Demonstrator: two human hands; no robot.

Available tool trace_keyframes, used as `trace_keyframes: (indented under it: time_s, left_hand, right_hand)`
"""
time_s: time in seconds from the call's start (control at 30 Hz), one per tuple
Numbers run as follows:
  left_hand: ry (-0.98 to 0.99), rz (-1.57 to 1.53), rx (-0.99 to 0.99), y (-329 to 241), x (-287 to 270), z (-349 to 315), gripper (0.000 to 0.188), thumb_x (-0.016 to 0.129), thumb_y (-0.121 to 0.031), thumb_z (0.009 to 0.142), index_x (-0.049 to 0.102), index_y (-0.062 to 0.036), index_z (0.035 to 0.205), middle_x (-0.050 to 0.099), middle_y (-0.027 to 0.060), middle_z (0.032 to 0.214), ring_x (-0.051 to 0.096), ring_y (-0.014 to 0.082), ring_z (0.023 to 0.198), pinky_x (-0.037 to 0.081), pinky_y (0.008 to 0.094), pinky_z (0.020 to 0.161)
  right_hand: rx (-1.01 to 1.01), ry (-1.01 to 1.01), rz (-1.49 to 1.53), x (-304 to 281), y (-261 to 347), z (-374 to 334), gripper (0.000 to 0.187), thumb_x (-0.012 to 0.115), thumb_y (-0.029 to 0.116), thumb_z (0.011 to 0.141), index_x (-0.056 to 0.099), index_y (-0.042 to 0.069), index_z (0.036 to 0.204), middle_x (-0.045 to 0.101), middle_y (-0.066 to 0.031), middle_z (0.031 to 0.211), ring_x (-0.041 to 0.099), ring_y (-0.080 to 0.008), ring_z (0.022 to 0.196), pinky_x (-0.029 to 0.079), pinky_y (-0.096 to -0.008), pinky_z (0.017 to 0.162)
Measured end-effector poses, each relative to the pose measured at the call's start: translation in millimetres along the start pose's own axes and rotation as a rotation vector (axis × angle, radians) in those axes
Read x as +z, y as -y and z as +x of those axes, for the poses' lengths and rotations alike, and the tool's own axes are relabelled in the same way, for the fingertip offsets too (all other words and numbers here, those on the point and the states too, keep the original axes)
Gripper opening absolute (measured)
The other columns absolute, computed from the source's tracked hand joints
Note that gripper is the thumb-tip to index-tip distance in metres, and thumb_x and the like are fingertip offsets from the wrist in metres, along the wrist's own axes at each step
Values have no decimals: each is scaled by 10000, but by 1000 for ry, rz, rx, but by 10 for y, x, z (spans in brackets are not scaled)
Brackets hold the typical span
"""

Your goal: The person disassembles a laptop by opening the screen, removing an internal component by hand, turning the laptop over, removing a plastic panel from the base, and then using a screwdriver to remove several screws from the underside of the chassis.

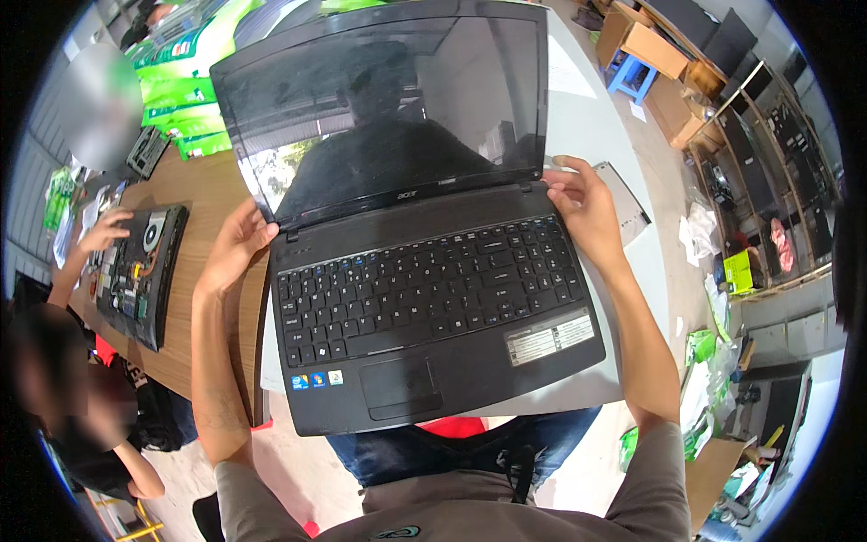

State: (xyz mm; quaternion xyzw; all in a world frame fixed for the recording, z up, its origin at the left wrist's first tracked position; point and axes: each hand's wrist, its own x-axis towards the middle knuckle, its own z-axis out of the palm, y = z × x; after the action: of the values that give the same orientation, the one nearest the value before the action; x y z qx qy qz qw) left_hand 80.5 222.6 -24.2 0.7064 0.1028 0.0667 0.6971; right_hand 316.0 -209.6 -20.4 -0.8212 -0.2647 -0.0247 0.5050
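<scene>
Between the left hand and right hand, equally near, lies the open laptop, long axis crosswise; both hands' fingers curl closed on its side edges.

Stripped laptop and cluttered rack suggest a workshop.
</scene>
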Motion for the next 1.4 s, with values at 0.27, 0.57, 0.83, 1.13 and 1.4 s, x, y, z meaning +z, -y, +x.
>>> trace_keyframes:
  time_s: [0.27, 0.57, 0.83, 1.13, 1.4]
  left_hand:
    - [-247, 153, 50, 49, 214, -42, 354, 560, 54, 966, 547, 48, 1319, 679, 92, 1162, 627, 157, 1060, 472, 280, 947]
    - [-584, 270, 108, 314, 389, -55, 355, 547, 14, 997, 531, 65, 1348, 611, 141, 1309, 572, 198, 1188, 409, 304, 1052]
    - [-495, 98, 198, 293, 310, -16, 333, 461, -175, 1082, 541, 26, 1336, 607, 99, 1296, 567, 185, 1200, 424, 336, 1058]
    - [-491, 34, 350, 371, 234, 3, 361, 415, -228, 1110, 502, 20, 1358, 585, 77, 1297, 539, 153, 1173, 405, 308, 1044]
    - [-495, 24, 367, 364, 261, 29, 287, 419, -233, 1113, 571, -9, 1208, 621, 29, 1142, 559, 100, 1047, 430, 271, 963]
  right_hand:
    - [181, 18, -14, -145, 216, -68, 383, 576, -90, 891, 584, -79, 1274, 746, -197, 1028, 735, -248, 893, 556, -336, 796]
    - [116, 92, 61, -29, 85, -144, 473, 488, -143, 834, 607, -55, 1284, 717, -247, 1099, 700, -293, 1046, 525, -338, 898]
    - [225, -56, 233, -8, 228, -224, 481, 483, -153, 878, 564, 25, 1318, 692, -243, 1211, 675, -241, 1076, 502, -319, 928]
    - [148, -51, 654, -365, 581, -219, 462, 545, -87, 888, 558, 60, 1326, 686, -202, 1242, 664, -228, 1067, 507, -329, 924]
    - [256, -93, 526, -103, 249, -208, 487, 533, -96, 884, 539, 70, 1342, 694, -169, 1248, 659, -215, 1069, 500, -323, 925]
